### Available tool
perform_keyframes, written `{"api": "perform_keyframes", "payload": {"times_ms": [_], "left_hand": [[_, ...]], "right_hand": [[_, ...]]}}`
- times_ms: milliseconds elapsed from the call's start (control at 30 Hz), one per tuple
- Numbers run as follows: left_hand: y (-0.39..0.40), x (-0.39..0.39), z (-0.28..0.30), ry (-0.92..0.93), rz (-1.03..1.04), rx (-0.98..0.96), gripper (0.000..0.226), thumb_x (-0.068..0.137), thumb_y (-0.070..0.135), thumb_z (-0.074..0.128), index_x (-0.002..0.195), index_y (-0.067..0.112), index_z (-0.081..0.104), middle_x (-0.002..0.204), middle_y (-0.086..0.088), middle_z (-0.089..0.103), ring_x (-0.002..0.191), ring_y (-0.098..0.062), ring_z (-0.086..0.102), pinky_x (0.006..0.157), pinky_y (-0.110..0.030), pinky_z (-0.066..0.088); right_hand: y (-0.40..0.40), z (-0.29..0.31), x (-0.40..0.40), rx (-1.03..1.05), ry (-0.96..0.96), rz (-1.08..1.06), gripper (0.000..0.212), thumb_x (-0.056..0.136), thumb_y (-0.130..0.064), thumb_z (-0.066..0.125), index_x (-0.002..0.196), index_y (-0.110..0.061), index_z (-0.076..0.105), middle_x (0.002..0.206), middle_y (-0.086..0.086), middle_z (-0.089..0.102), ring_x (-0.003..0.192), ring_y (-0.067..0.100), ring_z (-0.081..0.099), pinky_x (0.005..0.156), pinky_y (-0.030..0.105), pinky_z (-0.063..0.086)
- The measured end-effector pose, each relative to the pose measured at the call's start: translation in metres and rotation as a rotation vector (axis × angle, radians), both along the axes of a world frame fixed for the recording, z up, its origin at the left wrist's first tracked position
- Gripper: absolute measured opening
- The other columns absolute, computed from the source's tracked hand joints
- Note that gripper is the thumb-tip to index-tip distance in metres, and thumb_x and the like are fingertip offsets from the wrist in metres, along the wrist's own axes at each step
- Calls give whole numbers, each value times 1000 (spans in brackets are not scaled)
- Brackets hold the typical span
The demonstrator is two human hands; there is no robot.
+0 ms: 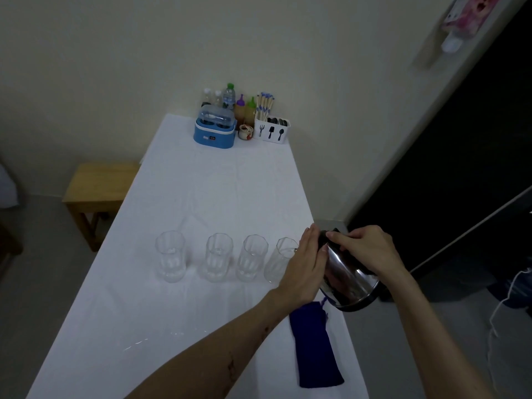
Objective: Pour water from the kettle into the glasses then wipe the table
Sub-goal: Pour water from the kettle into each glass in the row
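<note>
Several clear glasses stand in a row across the white table (pixel 201 197); the leftmost glass (pixel 170 256) is apart from the others, and the rightmost glass (pixel 280 259) is beside the kettle. A steel kettle (pixel 347 279) is tilted left, its spout at the rightmost glass's rim. My right hand (pixel 365 250) grips its black handle and lid from above. My left hand (pixel 306 264) lies flat against the kettle's left side, fingers straight. A dark blue cloth (pixel 315 347) lies on the table below the kettle. I cannot see whether water flows.
At the table's far end stand a blue appliance (pixel 214 129), several bottles (pixel 229 96), a small cup (pixel 245 131) and a white cutlery holder (pixel 272 129). A wooden stool (pixel 98 188) sits left of the table. A dark doorway (pixel 460 168) is on the right.
</note>
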State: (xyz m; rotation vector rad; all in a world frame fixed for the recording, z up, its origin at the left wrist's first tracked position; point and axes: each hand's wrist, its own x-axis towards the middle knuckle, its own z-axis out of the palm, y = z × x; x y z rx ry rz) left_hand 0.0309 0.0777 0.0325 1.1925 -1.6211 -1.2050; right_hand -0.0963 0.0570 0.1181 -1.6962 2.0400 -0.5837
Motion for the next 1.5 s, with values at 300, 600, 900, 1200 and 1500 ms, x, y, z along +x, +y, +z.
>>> {"api": "perform_keyframes", "payload": {"times_ms": [300,600,900,1200,1500], "left_hand": [[1,1,1,5,3,10,53,105,35,21,153,20,5,162,7,4,147,-4,0,111,-13,2],[1,0,6,19,7,2,53,104,36,21,153,22,4,162,8,2,148,-5,-1,110,-13,2],[2,0,14,27,21,-10,53,104,36,22,153,25,6,162,8,4,148,-8,4,101,-3,2],[0,0,19,43,28,-55,50,104,35,23,152,26,9,161,8,8,136,7,4,83,15,1],[0,-1,20,62,41,-70,51,105,33,24,152,27,9,161,8,9,131,10,8,86,15,3]], "right_hand": [[-2,0,0,11,-16,-19,50,76,-56,76,57,-10,74,50,6,64,47,17,57,49,30,44],[-3,5,0,16,2,-14,56,76,-58,75,62,-3,74,50,7,60,46,17,53,48,30,40],[-4,12,0,6,33,7,54,75,-60,74,60,-8,74,65,18,71,53,21,59,52,33,45],[-1,24,3,-19,19,16,45,78,-54,76,55,-16,74,54,8,69,52,19,61,51,31,47],[-2,26,1,-17,42,10,51,76,-55,76,58,-8,74,59,14,70,51,20,61,51,30,46]]}}
